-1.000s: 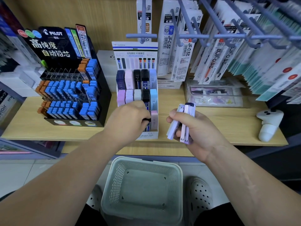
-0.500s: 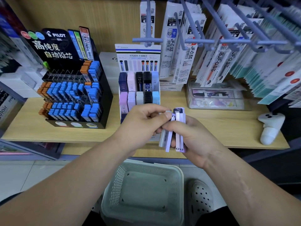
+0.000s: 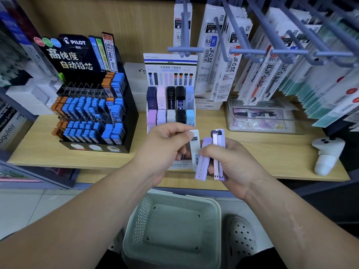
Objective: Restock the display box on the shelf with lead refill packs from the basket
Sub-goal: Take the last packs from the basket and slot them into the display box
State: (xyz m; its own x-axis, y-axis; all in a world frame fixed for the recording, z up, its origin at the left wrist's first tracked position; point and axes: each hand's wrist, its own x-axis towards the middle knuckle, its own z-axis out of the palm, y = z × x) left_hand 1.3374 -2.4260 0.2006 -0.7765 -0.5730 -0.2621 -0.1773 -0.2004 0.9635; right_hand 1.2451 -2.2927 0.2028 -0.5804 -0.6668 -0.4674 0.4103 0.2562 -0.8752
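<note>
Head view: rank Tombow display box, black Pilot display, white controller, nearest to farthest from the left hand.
1. Tombow display box, directly behind the left hand.
2. Black Pilot display, off to the left.
3. White controller, far to the right.

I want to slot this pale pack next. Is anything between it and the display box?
Nothing visible does. The left hand pinches the pale pack directly before the display box; its front row is hidden behind that hand.

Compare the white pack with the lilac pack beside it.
The left hand pinches the white pack near its top; the right hand grips the lilac pack around its middle. The white pack sits higher than the lilac pack. Both are slim and roughly upright.
</note>
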